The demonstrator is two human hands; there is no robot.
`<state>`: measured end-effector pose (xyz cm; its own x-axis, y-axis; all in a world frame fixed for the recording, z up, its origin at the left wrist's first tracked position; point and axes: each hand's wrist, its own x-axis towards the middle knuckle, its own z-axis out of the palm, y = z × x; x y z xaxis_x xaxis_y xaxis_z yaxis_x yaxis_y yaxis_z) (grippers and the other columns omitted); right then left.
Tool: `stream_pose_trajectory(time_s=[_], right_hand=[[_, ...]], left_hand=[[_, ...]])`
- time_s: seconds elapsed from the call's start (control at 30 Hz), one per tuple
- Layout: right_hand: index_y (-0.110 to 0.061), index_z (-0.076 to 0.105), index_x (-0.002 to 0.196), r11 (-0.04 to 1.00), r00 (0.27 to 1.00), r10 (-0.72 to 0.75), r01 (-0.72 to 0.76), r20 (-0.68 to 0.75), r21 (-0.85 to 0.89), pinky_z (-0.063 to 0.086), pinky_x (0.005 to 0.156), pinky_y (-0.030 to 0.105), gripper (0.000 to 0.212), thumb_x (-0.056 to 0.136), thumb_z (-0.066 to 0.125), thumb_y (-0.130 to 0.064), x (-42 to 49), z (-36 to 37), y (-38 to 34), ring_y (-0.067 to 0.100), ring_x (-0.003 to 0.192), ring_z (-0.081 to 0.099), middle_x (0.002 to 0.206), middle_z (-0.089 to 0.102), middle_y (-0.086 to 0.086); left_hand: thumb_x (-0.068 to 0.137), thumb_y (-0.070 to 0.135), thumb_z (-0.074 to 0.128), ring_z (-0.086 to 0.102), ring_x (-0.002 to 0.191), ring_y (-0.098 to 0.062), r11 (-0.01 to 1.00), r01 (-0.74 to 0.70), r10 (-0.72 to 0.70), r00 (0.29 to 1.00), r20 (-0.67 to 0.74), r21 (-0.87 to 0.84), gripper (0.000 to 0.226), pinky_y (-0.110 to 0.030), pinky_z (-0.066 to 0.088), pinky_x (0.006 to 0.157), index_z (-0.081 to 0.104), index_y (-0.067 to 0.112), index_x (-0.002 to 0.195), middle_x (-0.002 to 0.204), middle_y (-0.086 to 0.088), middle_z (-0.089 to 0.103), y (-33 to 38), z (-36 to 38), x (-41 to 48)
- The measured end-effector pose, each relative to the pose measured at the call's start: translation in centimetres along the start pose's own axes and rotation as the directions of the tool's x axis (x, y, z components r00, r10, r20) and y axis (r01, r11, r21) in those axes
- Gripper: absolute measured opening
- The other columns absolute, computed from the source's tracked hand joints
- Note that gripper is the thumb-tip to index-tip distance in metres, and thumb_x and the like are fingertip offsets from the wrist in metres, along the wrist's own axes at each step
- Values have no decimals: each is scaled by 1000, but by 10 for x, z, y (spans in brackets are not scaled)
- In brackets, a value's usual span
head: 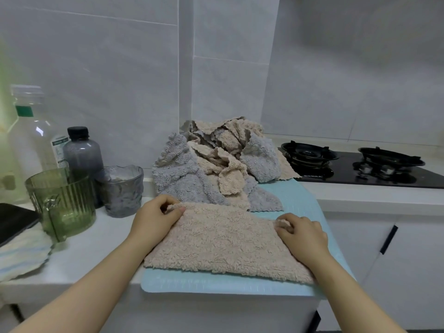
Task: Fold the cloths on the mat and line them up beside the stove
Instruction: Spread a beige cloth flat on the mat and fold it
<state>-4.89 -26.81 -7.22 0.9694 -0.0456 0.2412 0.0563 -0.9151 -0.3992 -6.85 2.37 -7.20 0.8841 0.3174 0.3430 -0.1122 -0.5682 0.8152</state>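
A beige fluffy cloth [223, 241] lies spread flat on the light blue mat [216, 284] at the counter's front edge. My left hand [156, 218] pinches its far left corner. At the far right corner my right hand [304, 234] pinches the cloth too. Behind it a loose pile of grey and beige cloths [216, 164] sits crumpled on the mat against the wall. The black gas stove [360, 164] lies to the right of the pile.
Left of the mat stand a green ribbed glass [63, 203], a grey glass [121, 191], a dark bottle [83, 152] and a clear bottle [31, 131]. A striped cloth [21, 258] and a dark flat object [12, 219] lie at far left. White cabinet doors [396, 248] below right.
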Motion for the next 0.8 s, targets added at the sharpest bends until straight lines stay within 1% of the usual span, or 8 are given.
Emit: stream_pose_trajectory(time_s=[0.07, 0.17, 0.27, 0.4, 0.47, 0.57, 0.7, 0.8], right_hand=[[-43, 52, 94, 996, 1000, -23, 22, 12, 83, 28, 78, 30, 5, 93, 48, -39, -2, -4, -2, 25, 109, 44, 97, 57, -7], [-43, 47, 79, 987, 993, -59, 44, 100, 152, 30, 80, 33, 14, 92, 50, -38, -3, -9, 0, 22, 104, 44, 82, 55, -17], [-39, 53, 73, 964, 988, -53, 13, 144, 267, 36, 83, 34, 19, 88, 57, -29, -1, -10, 5, 20, 97, 47, 83, 58, -19], [-19, 60, 74, 753, 1000, -2, -9, 17, 658, 37, 50, 15, 15, 85, 65, -10, 0, -13, 2, 10, 58, 46, 62, 53, -7], [-13, 61, 75, 661, 997, 52, 11, -61, 750, 38, 51, 13, 12, 86, 64, -9, 3, -17, -2, 9, 60, 47, 66, 55, -3], [-17, 61, 73, 634, 984, 91, 61, -153, 771, 40, 61, 22, 14, 86, 64, -13, 15, -21, -8, 9, 67, 50, 72, 59, -4], [-21, 62, 71, 644, 967, 158, 51, -199, 763, 36, 58, 26, 15, 85, 66, -22, 33, -22, -15, 11, 60, 46, 67, 57, -7], [-20, 61, 73, 698, 967, 162, 29, -197, 716, 39, 66, 28, 14, 86, 65, -23, 40, -14, -19, 15, 69, 51, 70, 59, -5]], left_hand=[[80, 23, 71, 47, 61, -10, 998, 9, -10, 1000, -18, -69, 13, -27, 34, 58, 61, 26, 72, 67, 4, 57, 1, 0, 0], [79, 20, 73, 43, 59, -15, 986, 19, -25, 999, -30, -165, 13, -27, 32, 57, 62, 23, 73, 63, 0, 53, 3, 0, 1], [78, 15, 73, 45, 63, -15, 974, 20, -24, 1000, -12, -227, 13, -28, 34, 60, 62, 22, 73, 65, -1, 54, 2, -2, -1], [79, 11, 72, 50, 69, -11, 967, 7, -15, 1000, -28, -255, 14, -22, 38, 61, 62, 20, 74, 74, 3, 60, 8, -3, -2], [80, 13, 70, 50, 73, -9, 972, -14, 6, 999, -35, -234, 14, -20, 38, 64, 62, 22, 75, 78, 6, 60, 13, -4, 1], [82, 17, 69, 51, 76, -12, 981, -26, 18, 999, -43, -193, 7, -22, 38, 65, 63, 19, 79, 83, 4, 62, 19, -6, 10], [82, 21, 69, 48, 70, -19, 992, -29, 12, 991, -134, -127, 11, -28, 36, 62, 66, 11, 83, 84, -13, 64, 21, -7, 26], [83, 21, 69, 44, 63, -16, 1000, -17, 18, 993, -112, 4, 7, -26, 32, 56, 63, 17, 85, 80, -7, 59, 15, -2, 34]])
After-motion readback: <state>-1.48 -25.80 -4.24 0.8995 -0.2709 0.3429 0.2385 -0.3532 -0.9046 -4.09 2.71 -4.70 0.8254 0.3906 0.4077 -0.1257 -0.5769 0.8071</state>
